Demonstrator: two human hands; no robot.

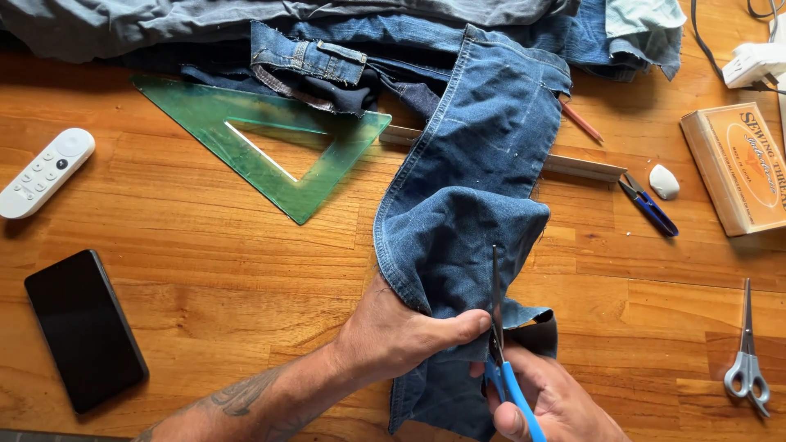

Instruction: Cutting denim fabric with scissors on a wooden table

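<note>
- Left hand (401, 336) is clamped on the denim piece (475, 205), thumb on top, pinching the fabric right beside the blades.
- Right hand (548, 401) is closed round the blue-handled scissors (501, 344), thumb thru a loop; blades point away from the person, up into the cloth.
- Blades look nearly shut or edge-on, can't tell how far apart from this angle.
- Denim runs from both hands up and away, curved seam edge on the left-hand side, far end lying over the jeans pile (344, 49) at the back of the wooden table (205, 270).
- Step in hand, by the look of it: mid-cut, scissors working into the lower end of the denim, w/ most of the length ahead uncut.
- Next move calls for: left hand keeping the fabric taut, regripping further up as the blades advance along the line.
- Beyond the left hand: green set square (270, 139); far out to its side, black phone (82, 327) & white remote (45, 172).
- Out past the right hand: thread snips (651, 205), chalk (664, 182), spare grey scissors (747, 360), box (737, 168).
</note>
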